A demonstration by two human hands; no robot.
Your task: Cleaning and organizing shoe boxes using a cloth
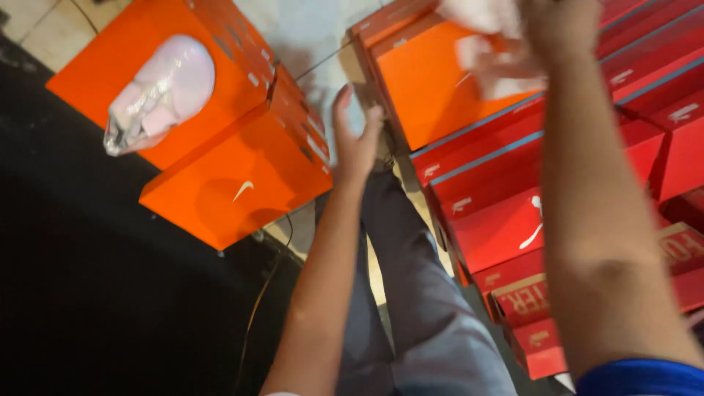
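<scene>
Seen from above, two bare arms reached up the frame over grey trouser legs (418, 293) at lower centre. The left hand (356, 139), just left of centre, was open with fingers spread and held nothing; it hovered near the corner of an orange box lid. The right hand (557, 29), at the top right edge, was blurred and closed around crumpled white paper (491, 62), which hung over an open orange box (433, 88) in the upper middle. Whether that box held anything under the paper could not be told. To the right, a stack of red boxes (513, 191) stepped down toward the lower right, all shut. In the upper left, two orange boxes (242, 169) lay tilted on a pale tiled floor (308, 29), and a pale shoe in clear plastic (161, 92) rested on top of the farther one, outside any box. Judging by this, the shoe was unpacked and the paper was not yet set down.
</scene>
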